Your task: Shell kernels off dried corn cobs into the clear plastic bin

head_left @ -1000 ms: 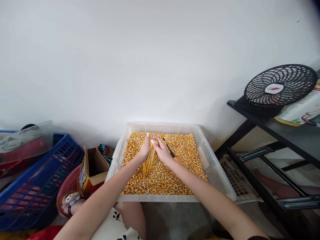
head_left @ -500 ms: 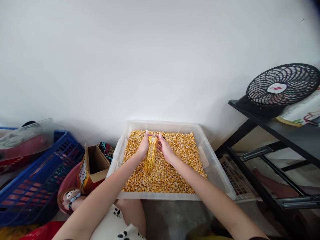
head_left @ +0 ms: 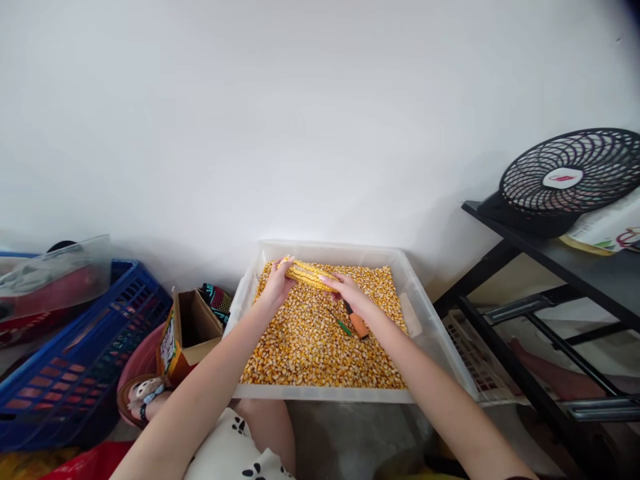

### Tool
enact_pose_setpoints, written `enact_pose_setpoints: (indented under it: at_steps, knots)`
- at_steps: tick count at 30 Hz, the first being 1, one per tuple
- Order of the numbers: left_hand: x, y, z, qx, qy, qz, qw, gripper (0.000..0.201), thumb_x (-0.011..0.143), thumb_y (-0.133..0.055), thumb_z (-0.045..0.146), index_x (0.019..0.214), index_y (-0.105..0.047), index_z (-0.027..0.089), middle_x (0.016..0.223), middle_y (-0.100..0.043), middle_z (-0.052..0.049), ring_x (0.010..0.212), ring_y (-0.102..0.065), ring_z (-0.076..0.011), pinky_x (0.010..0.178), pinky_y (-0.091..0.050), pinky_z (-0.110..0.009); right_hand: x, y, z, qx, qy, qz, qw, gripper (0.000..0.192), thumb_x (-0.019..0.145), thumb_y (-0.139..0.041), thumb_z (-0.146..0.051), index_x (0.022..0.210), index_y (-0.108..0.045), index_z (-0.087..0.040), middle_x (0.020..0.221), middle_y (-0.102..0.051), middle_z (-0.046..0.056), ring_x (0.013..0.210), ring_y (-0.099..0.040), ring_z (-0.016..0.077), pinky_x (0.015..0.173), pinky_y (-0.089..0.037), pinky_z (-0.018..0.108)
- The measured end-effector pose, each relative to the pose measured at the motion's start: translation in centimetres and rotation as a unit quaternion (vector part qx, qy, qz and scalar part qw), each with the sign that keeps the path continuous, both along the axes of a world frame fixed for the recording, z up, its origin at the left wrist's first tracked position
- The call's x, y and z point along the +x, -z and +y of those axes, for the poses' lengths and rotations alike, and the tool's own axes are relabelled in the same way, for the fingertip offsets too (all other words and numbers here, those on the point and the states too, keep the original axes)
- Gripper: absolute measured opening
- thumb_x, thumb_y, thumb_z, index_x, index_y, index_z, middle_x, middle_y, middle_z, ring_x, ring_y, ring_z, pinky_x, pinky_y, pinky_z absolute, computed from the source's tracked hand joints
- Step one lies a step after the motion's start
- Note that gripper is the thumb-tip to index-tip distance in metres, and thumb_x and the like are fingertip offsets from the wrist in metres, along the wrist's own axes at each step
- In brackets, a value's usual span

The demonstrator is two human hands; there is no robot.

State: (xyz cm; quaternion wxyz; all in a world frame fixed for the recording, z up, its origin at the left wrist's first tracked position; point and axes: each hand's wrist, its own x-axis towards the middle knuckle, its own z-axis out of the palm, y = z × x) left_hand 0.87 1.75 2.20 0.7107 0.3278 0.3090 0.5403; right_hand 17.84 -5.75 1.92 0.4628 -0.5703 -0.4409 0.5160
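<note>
Long yellow corn cob (head_left: 307, 273) is up in both hands, over the far half of a rectangular translucent white plastic bin (head_left: 325, 394). Cob lies crosswise, left end slightly higher than right, paler streak along its length. Left hand (head_left: 277, 283): fingers wrapped round the left end. Right hand (head_left: 347, 292): fingers grasping the right end, thumb along the near side. Broad bed of loose yellow-orange kernels (head_left: 310, 350) below; can't tell if cob touches it. Orange-handled tool with a black shaft (head_left: 359, 327) lies on the kernels just beside the right forearm, shaft partly hidden by the right hand. Thin green strip (head_left: 344, 327) sits just left of the handle. Left of bin: open brown cardboard box (head_left: 203, 352), then blue slatted plastic crate (head_left: 75, 363). Right: round black fan (head_left: 570, 175) on a black metal rack (head_left: 555, 257). Plain white wall (head_left: 300, 133) behind.
</note>
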Motion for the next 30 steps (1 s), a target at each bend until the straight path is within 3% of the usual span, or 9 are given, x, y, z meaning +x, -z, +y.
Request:
enact_pose_setpoints:
  at_steps: [4,7,10,14,18,22,25,27,30]
  knots:
    - [0.4,-0.3,-0.7,0.001,0.085,-0.025,0.996,0.047,0.062,-0.072,0.02,0.102,-0.047,0.022,0.088,-0.056,0.001,0.077,-0.056,-0.0103,0.067,-0.045,-0.021,3.0,-0.2,0.5,0.042,0.066,-0.016,0.997,0.042,0.065,-0.073,-0.043,0.097,-0.063,-0.018,0.089,-0.066,0.004,0.056,-0.057,0.0101,0.048,-0.048,0.022]
    - [0.3,-0.2,-1.0,0.02,0.147,0.011,0.989,0.042,0.064,-0.067,0.019,0.101,-0.047,0.022,0.093,-0.057,-0.001,0.085,-0.057,-0.0123,0.075,-0.046,-0.024,4.7,-0.4,0.7,0.089,0.07,-0.035,0.993,0.043,0.062,-0.073,-0.042,0.097,-0.065,-0.018,0.097,-0.066,0.005,0.074,-0.062,0.016,0.062,-0.053,0.027]
    - [0.1,0.2,-1.1,0.051,0.145,0.115,0.981,0.033,0.066,-0.059,0.022,0.099,-0.051,0.022,0.101,-0.055,-0.002,0.093,-0.055,-0.0156,0.078,-0.046,-0.027,5.7,-0.9,0.5,0.136,0.064,-0.113,0.982,0.045,0.062,-0.073,-0.043,0.098,-0.066,-0.019,0.101,-0.067,0.005,0.09,-0.062,0.0207,0.076,-0.052,0.033]
    - [-0.1,0.8,-1.1,0.102,0.135,0.266,0.949,0.036,0.068,-0.053,0.026,0.104,-0.054,0.022,0.106,-0.054,-0.004,0.098,-0.052,-0.0196,0.075,-0.047,-0.028,6.0,-1.6,0.2,0.179,0.043,-0.234,0.955,0.045,0.063,-0.073,-0.043,0.101,-0.067,-0.021,0.103,-0.068,0.005,0.098,-0.06,0.0224,0.09,-0.044,0.036]
    - [-0.2,1.0,-1.3,0.154,0.143,0.353,0.912,0.036,0.07,-0.055,0.03,0.105,-0.055,0.021,0.096,-0.058,-0.003,0.086,-0.054,-0.0181,0.067,-0.045,-0.026,5.7,-2.1,-0.2,0.183,0.025,-0.271,0.945,0.046,0.065,-0.071,-0.045,0.104,-0.067,-0.021,0.104,-0.068,0.005,0.096,-0.06,0.0221,0.087,-0.044,0.034]
    - [0.0,1.7,-0.9,0.14,0.129,0.356,0.915,0.028,0.069,-0.053,0.023,0.095,-0.061,0.02,0.075,-0.058,-0.001,0.069,-0.052,-0.0157,0.054,-0.038,-0.021,5.0,-2.6,-0.6,0.186,0.018,-0.284,0.94,0.046,0.065,-0.07,-0.046,0.103,-0.067,-0.021,0.103,-0.068,0.005,0.092,-0.06,0.0206,0.084,-0.044,0.032]
    - [0.0,2.5,-0.4,0.108,0.138,0.345,0.922,0.022,0.063,-0.053,0.012,0.08,-0.064,0.018,0.054,-0.051,0.002,0.053,-0.044,-0.0131,0.047,-0.031,-0.02,4.7,-3.1,-0.9,0.18,0.018,-0.299,0.937,0.045,0.064,-0.07,-0.048,0.1,-0.066,-0.02,0.097,-0.068,0.003,0.08,-0.059,0.0179,0.077,-0.044,0.03]
    - [-0.1,2.6,-0.4,0.07,0.168,0.31,0.933,0.017,0.063,-0.055,0.01,0.075,-0.065,0.018,0.054,-0.053,0.002,0.051,-0.045,-0.0132,0.046,-0.031,-0.021,4.7,-3.3,-1.0,0.17,0.02,-0.295,0.94,0.045,0.063,-0.07,-0.049,0.098,-0.065,-0.02,0.086,-0.066,0.001,0.067,-0.055,0.0144,0.066,-0.044,0.027]
    - [-0.1,1.5,-1.1,0.022,0.257,0.244,0.935,0.014,0.073,-0.058,0.028,0.077,-0.065,0.017,0.066,-0.064,-0.004,0.059,-0.056,-0.0163,0.052,-0.039,-0.023,4.4,-3.5,-1.1,0.167,0.029,-0.235,0.957,0.045,0.063,-0.07,-0.048,0.097,-0.061,-0.02,0.072,-0.059,-0.002,0.059,-0.049,0.0117,0.058,-0.041,0.024]
